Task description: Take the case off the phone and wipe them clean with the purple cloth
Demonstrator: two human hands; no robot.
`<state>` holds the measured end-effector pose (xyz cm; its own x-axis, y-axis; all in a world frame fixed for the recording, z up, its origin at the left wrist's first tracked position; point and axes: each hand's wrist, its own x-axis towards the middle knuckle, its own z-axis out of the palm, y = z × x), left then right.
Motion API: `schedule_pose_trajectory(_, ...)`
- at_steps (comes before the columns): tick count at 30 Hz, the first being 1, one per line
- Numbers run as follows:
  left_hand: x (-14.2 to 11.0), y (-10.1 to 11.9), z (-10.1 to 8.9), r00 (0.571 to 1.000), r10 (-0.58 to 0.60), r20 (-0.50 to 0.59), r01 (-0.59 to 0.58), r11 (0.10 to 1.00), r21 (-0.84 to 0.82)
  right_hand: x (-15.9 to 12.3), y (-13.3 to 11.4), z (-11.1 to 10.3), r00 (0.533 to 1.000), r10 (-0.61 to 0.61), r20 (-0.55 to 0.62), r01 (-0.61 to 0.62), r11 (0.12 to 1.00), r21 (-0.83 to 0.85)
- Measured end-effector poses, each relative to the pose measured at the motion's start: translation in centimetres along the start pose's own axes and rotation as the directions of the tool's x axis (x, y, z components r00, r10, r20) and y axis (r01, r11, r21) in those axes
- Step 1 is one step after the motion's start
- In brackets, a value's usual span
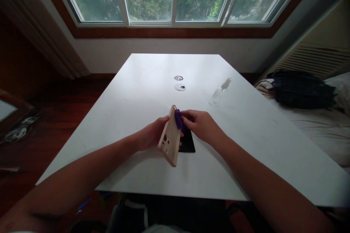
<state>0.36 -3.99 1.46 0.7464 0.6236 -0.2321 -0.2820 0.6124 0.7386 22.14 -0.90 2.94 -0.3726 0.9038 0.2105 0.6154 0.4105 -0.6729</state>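
Observation:
A beige phone case point(171, 140) with round camera holes stands tilted above the table, its cut-outs toward the near end. My left hand point(153, 131) grips it, thumb on the left edge and fingertips showing past the right edge. My right hand point(197, 123) pinches a purple cloth point(178, 119), which lies against the upper right side of the case. Beneath them a dark phone point(187, 142) rests flat on the table, partly hidden by the case and my hands.
The white table point(123, 105) bears a clear spray bottle point(221, 90) lying at the right. Two round cable-hole fittings point(180, 87) sit near its middle. A dark bag point(302, 89) lies on the bed beyond the right edge. Cables point(16, 133) are on the floor at left.

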Motion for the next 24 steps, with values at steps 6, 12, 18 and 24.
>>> schedule_pose_trajectory(6,0.4,-0.8,0.2,0.999,0.035,-0.03,-0.034,0.999,0.016,0.0,0.1,-0.1,0.999,-0.004,0.044,0.009,0.993,-0.121)
schedule_pose_trajectory(12,0.6,-0.9,0.7,0.991,0.094,-0.091,-0.089,0.994,0.058,-0.3,-0.2,-0.1,1.0,0.02,-0.01,-0.021,0.983,-0.181)
schedule_pose_trajectory(18,0.3,-0.4,0.3,0.994,0.032,-0.102,-0.028,0.999,0.035,-0.6,-0.6,0.5,0.996,-0.036,-0.087,0.016,0.977,-0.214)
schedule_pose_trajectory(24,0.0,0.1,0.7,0.994,-0.044,-0.104,0.045,0.999,0.003,-0.7,-0.7,0.7,0.972,-0.14,-0.19,0.104,0.977,-0.188)
